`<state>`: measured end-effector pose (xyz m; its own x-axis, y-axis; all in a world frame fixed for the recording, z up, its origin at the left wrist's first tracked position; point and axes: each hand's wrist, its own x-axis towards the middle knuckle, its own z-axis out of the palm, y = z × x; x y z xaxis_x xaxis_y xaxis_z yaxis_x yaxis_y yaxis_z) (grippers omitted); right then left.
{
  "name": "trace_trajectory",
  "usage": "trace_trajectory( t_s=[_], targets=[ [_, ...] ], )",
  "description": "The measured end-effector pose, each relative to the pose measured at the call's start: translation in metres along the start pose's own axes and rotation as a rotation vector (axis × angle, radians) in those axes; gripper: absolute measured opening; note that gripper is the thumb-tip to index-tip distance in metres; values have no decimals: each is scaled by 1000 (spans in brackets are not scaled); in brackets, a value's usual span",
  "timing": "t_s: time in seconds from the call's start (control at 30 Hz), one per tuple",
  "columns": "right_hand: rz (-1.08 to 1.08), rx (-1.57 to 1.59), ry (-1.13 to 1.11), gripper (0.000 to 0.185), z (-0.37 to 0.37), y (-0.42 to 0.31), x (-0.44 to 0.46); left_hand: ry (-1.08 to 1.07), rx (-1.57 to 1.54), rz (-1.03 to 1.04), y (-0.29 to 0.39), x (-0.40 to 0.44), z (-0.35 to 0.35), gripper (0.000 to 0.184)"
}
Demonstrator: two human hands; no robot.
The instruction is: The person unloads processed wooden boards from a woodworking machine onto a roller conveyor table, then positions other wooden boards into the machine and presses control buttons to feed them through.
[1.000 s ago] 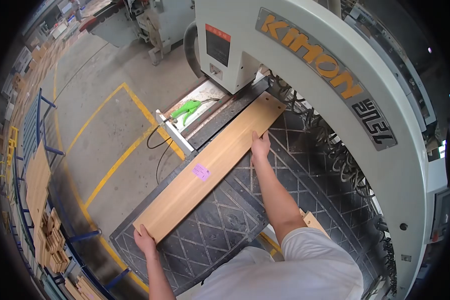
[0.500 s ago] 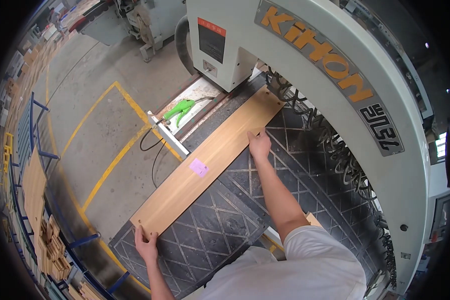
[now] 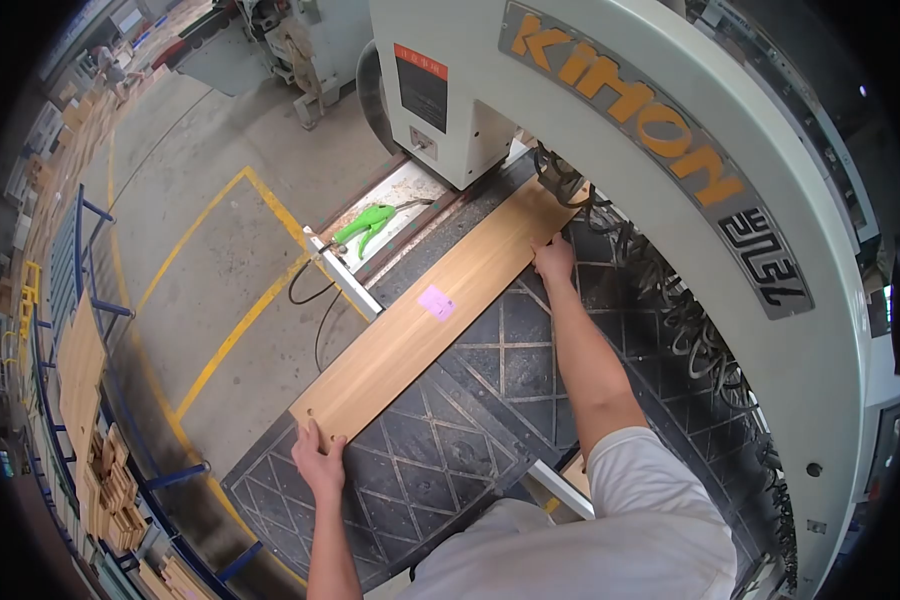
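Note:
A long wooden board (image 3: 380, 368) lies diagonally on the black machine bed (image 3: 425, 425), with a pink label (image 3: 436, 302) on its face and small holes near its ends. My left hand (image 3: 320, 460) grips the board's near end, fingertips around the edge beside two holes. Farther along, my right hand (image 3: 554, 262) holds the long edge closest to me, its fingers curled against the wood. The far end of the board reaches beneath the machine's coiled hoses.
A white machine arm (image 3: 660, 130) curves over the bed at right, with black coiled hoses (image 3: 685, 330) under it. A green air gun (image 3: 367, 226) lies on the ledge beyond the board. At left stands a blue rack (image 3: 175, 478) near stacked wooden pieces (image 3: 118, 490).
Both hands have shifted the board up and right along the bed, its far end now farther under the hoses. The camera view has moved slightly.

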<state>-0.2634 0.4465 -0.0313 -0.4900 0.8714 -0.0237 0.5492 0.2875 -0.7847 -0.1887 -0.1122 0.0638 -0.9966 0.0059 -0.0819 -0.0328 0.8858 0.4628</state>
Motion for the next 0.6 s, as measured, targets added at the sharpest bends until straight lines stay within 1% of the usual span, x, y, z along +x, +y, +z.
trace_trajectory(
  t_s=[0.07,0.1,0.17,0.2,0.23,0.27,0.3,0.33,0.37,0.4,0.43,0.47,0.53,0.57,0.6],
  targets=[
    [238,179,-214,70,-24,-32,-17,13,10,10,-2,-3,4,72],
    [231,189,-209,70,-27,-45,-28,-2,32,30,-2,-2,4,75],
    [207,326,-61,66,-37,-57,-60,-17,53,65,4,-7,-1,78],
    [32,211,32,78,-35,-56,-74,-8,113,79,11,-11,-4,80],
    [-8,228,-35,77,-41,-49,-96,4,169,98,16,-14,-9,82],
    [-51,242,-96,75,-59,-70,-139,12,159,123,11,-14,-9,82],
    [-76,229,-168,70,-69,-77,-176,50,209,229,2,-13,-4,80],
    [-286,258,-97,59,-45,-37,-199,85,254,335,-3,-11,0,79],
    [-178,309,-271,49,-55,-31,-238,85,237,364,-2,-10,-3,76],
    [-249,140,-351,46,-98,-56,-281,79,215,400,0,-8,-7,72],
    [-310,121,-429,46,-118,-52,-310,-17,178,323,3,-5,-12,74],
    [-363,97,-496,47,-141,-45,-333,85,195,406,-8,-2,-2,76],
    [-230,203,-510,48,-197,-39,-366,65,257,455,-24,8,9,76],
    [-259,156,-389,45,-225,-26,-372,31,319,467,-32,17,13,78],
    [-176,152,-256,42,-256,-12,-374,-38,342,450,-20,14,4,78]
  ],
)
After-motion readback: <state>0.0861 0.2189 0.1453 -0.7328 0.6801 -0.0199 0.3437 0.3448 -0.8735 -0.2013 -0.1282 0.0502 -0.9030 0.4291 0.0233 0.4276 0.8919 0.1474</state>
